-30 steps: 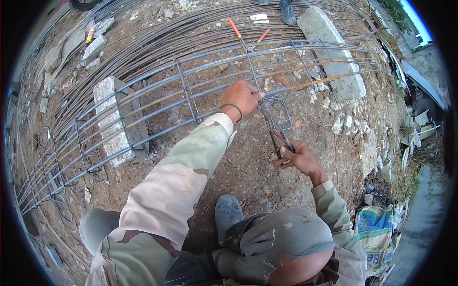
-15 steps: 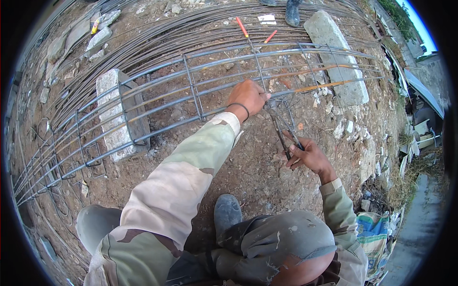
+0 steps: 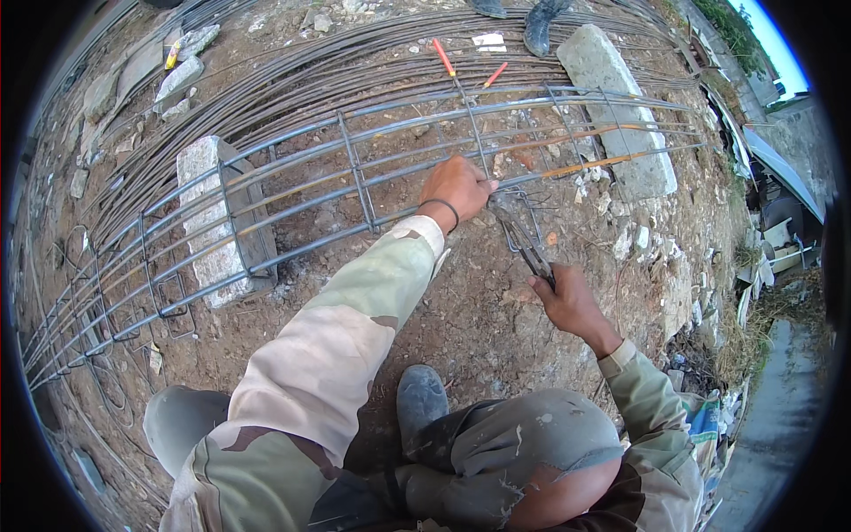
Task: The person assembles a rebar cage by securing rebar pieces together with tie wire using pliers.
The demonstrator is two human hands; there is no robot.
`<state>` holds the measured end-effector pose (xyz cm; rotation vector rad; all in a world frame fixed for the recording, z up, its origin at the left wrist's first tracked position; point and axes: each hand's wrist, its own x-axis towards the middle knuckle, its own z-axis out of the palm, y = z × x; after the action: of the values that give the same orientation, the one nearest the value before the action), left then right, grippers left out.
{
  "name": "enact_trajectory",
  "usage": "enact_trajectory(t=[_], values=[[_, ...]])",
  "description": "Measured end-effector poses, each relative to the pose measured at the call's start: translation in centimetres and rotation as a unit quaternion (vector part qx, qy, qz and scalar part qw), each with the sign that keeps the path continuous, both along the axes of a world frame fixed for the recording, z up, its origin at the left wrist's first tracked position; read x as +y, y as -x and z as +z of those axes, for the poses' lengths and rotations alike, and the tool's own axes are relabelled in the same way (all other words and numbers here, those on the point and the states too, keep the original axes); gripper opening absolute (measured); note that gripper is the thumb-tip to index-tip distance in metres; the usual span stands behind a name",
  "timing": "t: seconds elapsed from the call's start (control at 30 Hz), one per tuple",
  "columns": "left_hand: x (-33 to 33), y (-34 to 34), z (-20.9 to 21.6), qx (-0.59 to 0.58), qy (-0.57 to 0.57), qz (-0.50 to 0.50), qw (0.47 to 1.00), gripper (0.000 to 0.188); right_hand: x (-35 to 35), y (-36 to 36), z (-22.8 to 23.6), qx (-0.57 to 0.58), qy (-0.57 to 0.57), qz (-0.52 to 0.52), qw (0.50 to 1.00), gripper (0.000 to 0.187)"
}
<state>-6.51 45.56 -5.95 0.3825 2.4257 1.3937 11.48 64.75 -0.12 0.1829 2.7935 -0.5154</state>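
My left hand [image 3: 458,190] is closed at the near bar of a long rebar cage [image 3: 355,167], beside a crosswise stirrup. Whatever its fingers pinch is hidden behind them. My right hand [image 3: 572,301] grips the handles of dark metal pincers [image 3: 525,246], whose head meets the near bar just right of my left fingertips. Blue-grey bars, some rusty toward the right, make up the cage along with square stirrups.
Two concrete blocks, one on the left [image 3: 213,208] and one on the right [image 3: 620,120], support the cage. Behind it lie many loose steel rods [image 3: 266,97]. Two red-handled tools rest there, one long [image 3: 443,56] and one short [image 3: 495,74]. Another person's boots [image 3: 538,28] stand beyond.
The pincers' spread handles have come together as my right hand closed around them. My left hand stays at about the same place on the bar.
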Motion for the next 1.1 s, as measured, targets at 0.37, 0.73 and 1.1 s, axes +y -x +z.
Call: enact_trajectory(t=[0.37, 0.73, 1.1], values=[[0.3, 0.0, -0.6, 0.073, 0.036, 0.020, 0.997, 0.023, -2.4, -3.9, -6.1, 0.187, 0.072, -0.072, 0.977, 0.031], [-0.4, 1.1, 0.2, 0.033, 0.050, -0.041, 0.997, 0.030, -0.6, -4.2, -10.0, -0.162, 0.680, -0.242, 0.673, 0.022], [-1.7, -0.7, -0.8, 0.169, -0.020, -0.121, 0.978, 0.025, -1.9, -4.9, -9.4, 0.173, 0.340, -0.098, 0.919, 0.035]])
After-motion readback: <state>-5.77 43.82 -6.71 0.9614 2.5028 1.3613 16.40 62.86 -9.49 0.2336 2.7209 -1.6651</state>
